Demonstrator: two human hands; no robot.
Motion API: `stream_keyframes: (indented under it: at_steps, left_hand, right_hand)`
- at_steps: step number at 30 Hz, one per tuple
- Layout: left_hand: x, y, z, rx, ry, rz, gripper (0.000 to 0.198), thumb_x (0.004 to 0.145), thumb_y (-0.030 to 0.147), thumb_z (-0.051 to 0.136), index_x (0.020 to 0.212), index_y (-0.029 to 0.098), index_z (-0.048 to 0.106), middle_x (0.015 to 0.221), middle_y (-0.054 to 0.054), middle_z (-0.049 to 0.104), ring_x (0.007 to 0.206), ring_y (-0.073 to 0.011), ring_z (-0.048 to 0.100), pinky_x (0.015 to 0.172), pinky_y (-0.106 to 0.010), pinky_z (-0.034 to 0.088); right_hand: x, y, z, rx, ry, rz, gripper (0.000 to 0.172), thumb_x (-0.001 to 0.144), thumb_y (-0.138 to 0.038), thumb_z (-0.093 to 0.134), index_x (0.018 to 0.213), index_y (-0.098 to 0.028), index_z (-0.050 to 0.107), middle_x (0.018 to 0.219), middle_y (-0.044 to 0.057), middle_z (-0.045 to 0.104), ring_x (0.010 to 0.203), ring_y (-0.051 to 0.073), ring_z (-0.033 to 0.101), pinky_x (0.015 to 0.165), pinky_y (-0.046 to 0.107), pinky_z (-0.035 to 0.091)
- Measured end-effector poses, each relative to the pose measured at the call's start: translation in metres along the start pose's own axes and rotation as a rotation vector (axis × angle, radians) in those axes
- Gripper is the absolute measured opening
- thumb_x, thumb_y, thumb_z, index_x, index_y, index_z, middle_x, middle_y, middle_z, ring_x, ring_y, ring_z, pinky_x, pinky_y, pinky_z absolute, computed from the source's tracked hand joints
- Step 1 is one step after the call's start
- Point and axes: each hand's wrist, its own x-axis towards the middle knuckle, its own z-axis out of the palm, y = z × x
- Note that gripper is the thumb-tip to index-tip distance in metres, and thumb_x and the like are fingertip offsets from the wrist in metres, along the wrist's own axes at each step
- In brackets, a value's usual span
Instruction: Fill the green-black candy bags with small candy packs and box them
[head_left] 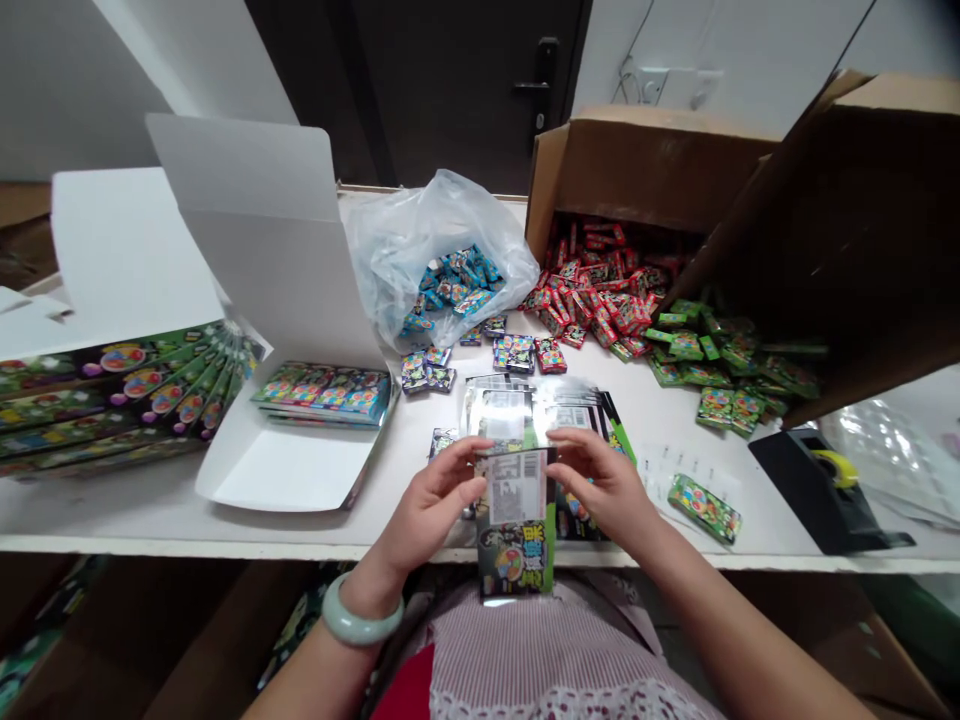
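Observation:
A printed candy pouch (512,535), black and green with a colourful picture and a pale label panel, hangs upright in front of the table edge. My left hand (431,505) pinches its upper left edge. At the upper right edge, my right hand (607,490) has thumb and fingers on the same pouch. Behind it lies a pile of similar flat pouches (581,400). Small purple boxes (514,353) and one red box (551,356) sit just beyond the pile. Whether the held pouch's top is parted cannot be made out.
A white display carton (281,465) holds stacked packs at left, beside fanned printed cartons (142,390). Blue packets fill a plastic bag (375,250). Red boxes (592,290) and green boxes (697,350) spill from cardboard boxes (645,165). A tape dispenser (814,500) stands right, near a green pack (705,508).

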Motion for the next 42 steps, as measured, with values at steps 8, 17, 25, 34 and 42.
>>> stream_keyframes:
  at_steps: [8,17,25,34,42]
  left_hand:
    - [0.003,-0.003,0.011,0.283,0.242,0.243,0.011,0.087,0.027,0.060,0.084,0.020,0.069,0.095,-0.005,0.068,0.094,-0.0177,0.061,0.087,-0.027,0.047]
    - [0.014,0.006,0.006,0.020,0.173,0.068,0.018,0.075,0.024,0.072,0.093,0.018,0.070,0.089,-0.006,0.072,0.087,-0.0176,0.066,0.080,-0.028,0.052]
    - [0.018,0.019,0.014,0.045,0.190,0.065,0.013,0.070,0.024,0.075,0.077,0.017,0.067,0.076,-0.002,0.066,0.069,-0.0135,0.061,0.063,-0.024,0.050]
    - [0.011,0.018,0.001,0.249,0.001,0.204,0.013,0.084,0.026,0.063,0.076,0.018,0.069,0.084,-0.007,0.067,0.084,-0.0184,0.062,0.077,-0.030,0.050]
    - [0.008,0.006,-0.002,0.215,-0.016,0.216,0.006,0.083,0.022,0.064,0.082,0.020,0.069,0.088,-0.007,0.068,0.087,-0.0186,0.063,0.080,-0.032,0.052]
  right_hand:
    - [0.006,-0.003,-0.006,-0.243,-0.091,-0.141,0.010,0.088,-0.028,0.058,0.082,-0.023,0.063,0.086,0.003,0.065,0.083,0.017,0.060,0.074,0.033,0.048]
    - [0.009,-0.005,0.002,-0.059,-0.046,-0.037,0.010,0.083,-0.027,0.062,0.093,-0.024,0.062,0.096,0.005,0.062,0.089,0.018,0.060,0.062,0.028,0.050]
    - [0.018,-0.024,0.005,-0.122,-0.090,0.008,0.009,0.083,-0.031,0.062,0.085,-0.022,0.060,0.080,0.002,0.063,0.071,0.015,0.057,0.060,0.029,0.045]
    - [0.016,-0.025,0.000,-0.189,-0.239,-0.085,0.007,0.086,-0.028,0.060,0.082,-0.023,0.061,0.086,0.003,0.065,0.082,0.017,0.060,0.070,0.033,0.048]
    - [-0.001,-0.006,0.008,-0.306,-0.138,-0.282,0.007,0.089,-0.018,0.055,0.091,-0.025,0.057,0.096,0.006,0.061,0.092,0.020,0.059,0.079,0.038,0.049]
